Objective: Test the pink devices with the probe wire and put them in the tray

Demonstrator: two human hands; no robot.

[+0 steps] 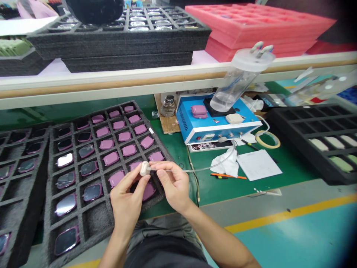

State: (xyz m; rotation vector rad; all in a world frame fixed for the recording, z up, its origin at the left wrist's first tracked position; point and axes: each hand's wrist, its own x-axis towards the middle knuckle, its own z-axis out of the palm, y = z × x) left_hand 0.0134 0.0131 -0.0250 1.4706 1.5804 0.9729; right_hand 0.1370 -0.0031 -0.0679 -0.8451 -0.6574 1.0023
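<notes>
My left hand (pixel 126 199) pinches a small beige watch case (pixel 144 168) between thumb and fingers, above the near end of a dark foam tray (pixel 96 219). Against the side of the case, my right hand (pixel 176 184) grips the end of a thin clear tube (pixel 199 170). The tube runs right to the front of a blue box-shaped machine (pixel 220 123). Whether its tip touches the case is too small to tell. Purple watch cases (pixel 111 158) and dark-screened watch faces (pixel 93 191) fill many tray compartments under and left of my hands.
On the machine stand a clear cylinder (pixel 231 87), purple cases (pixel 199 111) and a beige case (pixel 234 118). White tissue (pixel 225 162), an orange stick (pixel 228 176), paper (pixel 259 164) and tape (pixel 267 139) lie in front. Another foam tray (pixel 304 156) is at right; a shelf edge (pixel 111 83) crosses behind.
</notes>
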